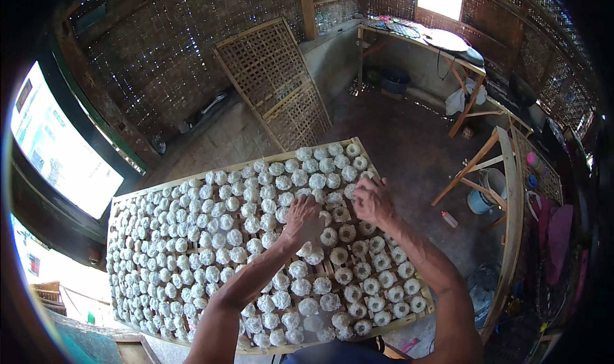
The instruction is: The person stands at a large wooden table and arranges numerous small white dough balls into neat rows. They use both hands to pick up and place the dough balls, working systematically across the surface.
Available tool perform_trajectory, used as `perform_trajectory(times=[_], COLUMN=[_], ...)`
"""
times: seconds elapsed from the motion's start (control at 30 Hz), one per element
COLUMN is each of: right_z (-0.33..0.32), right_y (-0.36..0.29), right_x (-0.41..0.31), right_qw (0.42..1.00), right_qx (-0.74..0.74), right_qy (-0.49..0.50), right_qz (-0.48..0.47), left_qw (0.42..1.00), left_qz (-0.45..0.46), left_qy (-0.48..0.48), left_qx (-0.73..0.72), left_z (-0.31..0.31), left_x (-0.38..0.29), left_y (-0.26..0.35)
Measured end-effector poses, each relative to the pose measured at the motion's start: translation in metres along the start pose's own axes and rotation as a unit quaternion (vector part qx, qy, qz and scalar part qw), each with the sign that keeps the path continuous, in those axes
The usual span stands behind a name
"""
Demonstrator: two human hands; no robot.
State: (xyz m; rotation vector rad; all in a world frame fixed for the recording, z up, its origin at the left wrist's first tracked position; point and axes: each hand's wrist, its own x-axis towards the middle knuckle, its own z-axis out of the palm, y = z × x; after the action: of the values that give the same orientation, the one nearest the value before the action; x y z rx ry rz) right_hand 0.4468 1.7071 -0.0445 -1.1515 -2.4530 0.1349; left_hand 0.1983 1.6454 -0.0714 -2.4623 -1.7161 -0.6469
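Observation:
A large bamboo lattice tray (115,199) with a wooden frame lies before me, covered in rows of small white crinkled pieces (218,240), apparently food. Toward the right side, several ring-like pieces (338,255) show a hollow in the middle. My left hand (304,218) is over the tray's right half, fingers curled down among the white pieces; its fingertips are partly hidden. At the tray's right edge, my right hand (374,202) bends its fingers beside a white piece (350,191). Whether either hand grips a piece cannot be made out.
Another bamboo lattice rack (273,86) leans against the wall beyond the tray. A wooden bench (472,67) carries round trays (446,40). To the right stand a wooden trestle (511,220) and buckets (493,182); a small bottle (449,219) lies on the floor.

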Motion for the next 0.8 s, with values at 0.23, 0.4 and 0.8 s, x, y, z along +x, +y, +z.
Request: perform_trajectory(times=[0.23,0.4,0.8], right_z=[0.024,0.005,0.005], right_y=[-0.029,-0.029,-0.024], right_x=[-0.007,0.003,-0.021], right_qw=[0.997,0.973,0.99], right_qx=[-0.054,0.139,0.08], right_qy=[-0.051,-0.123,0.045], right_qz=[0.023,0.141,-0.103], left_qw=[0.996,0.96,0.983], left_qz=[-0.018,-0.109,0.074], left_qy=[0.004,-0.072,0.027], left_qx=[-0.091,-0.248,-0.165], left_z=[-0.017,-0.04,-0.032], left_x=[0.0,0.002,-0.017], left_y=[0.008,0.02,0.011])
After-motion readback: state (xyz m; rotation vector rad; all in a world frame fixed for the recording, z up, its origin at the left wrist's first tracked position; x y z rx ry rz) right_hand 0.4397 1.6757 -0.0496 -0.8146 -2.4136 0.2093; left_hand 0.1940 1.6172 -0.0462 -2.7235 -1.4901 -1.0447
